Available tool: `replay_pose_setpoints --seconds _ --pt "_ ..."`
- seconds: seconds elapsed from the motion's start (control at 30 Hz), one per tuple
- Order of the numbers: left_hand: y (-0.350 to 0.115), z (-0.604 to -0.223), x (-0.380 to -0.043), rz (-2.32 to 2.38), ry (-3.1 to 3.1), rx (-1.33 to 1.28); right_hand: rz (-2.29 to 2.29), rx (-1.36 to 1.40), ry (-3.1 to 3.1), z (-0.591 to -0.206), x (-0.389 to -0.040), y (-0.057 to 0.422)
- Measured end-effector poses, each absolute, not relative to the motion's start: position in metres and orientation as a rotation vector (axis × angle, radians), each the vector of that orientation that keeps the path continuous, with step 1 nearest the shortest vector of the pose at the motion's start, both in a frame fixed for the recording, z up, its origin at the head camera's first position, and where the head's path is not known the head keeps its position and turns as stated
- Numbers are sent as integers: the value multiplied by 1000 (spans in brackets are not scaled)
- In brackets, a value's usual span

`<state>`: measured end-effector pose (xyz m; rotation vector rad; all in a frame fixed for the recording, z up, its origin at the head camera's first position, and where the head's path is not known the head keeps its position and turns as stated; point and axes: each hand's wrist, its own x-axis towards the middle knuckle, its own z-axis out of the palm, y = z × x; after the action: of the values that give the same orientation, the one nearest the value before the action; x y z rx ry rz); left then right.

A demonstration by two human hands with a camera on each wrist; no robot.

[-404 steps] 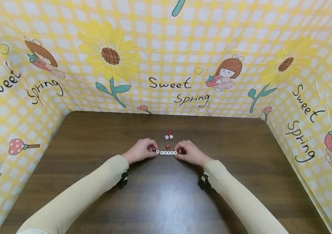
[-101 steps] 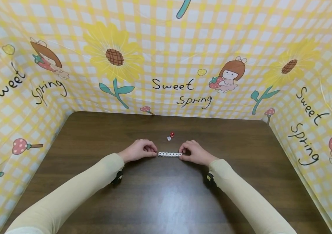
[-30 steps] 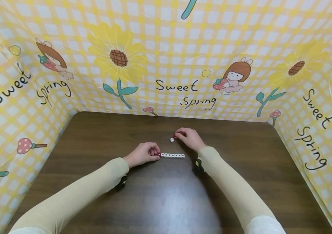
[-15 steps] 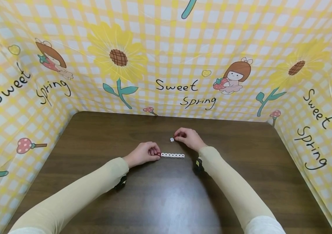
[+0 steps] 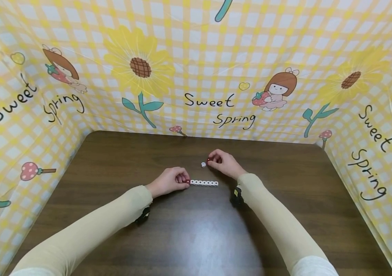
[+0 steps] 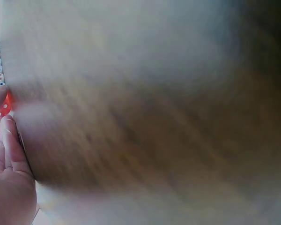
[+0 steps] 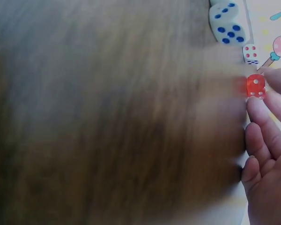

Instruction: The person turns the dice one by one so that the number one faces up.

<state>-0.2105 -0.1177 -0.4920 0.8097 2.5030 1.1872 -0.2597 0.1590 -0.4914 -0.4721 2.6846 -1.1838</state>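
Note:
A straight row of several white dice (image 5: 204,183) lies on the brown table. At its left end my left hand (image 5: 169,180) holds a red die (image 6: 3,107) between thumb and fingers, right against the row. Farther back, my right hand (image 5: 226,163) pinches a second red die (image 7: 256,85) by thumb and fingertips. Just left of that die a single white die (image 5: 203,165) sits on the table. The near end of the white row looms large at the top of the right wrist view.
The brown wooden table (image 5: 140,241) is enclosed at the back and sides by a yellow checked cloth (image 5: 196,73) with sunflower prints. A dark wrist camera (image 5: 238,194) sits at the right cuff, with another (image 5: 143,215) at the left.
The row gained a white die and the left hand's red die at its left end. My right hand left the row for the back red die and has just drawn it slightly right, off the white die.

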Motion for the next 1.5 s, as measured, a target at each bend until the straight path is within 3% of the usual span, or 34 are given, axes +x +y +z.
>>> replay_pose_setpoints --seconds 1.5 --pt "-117 -492 -210 1198 2501 819 -1109 -605 2597 -488 -259 169"
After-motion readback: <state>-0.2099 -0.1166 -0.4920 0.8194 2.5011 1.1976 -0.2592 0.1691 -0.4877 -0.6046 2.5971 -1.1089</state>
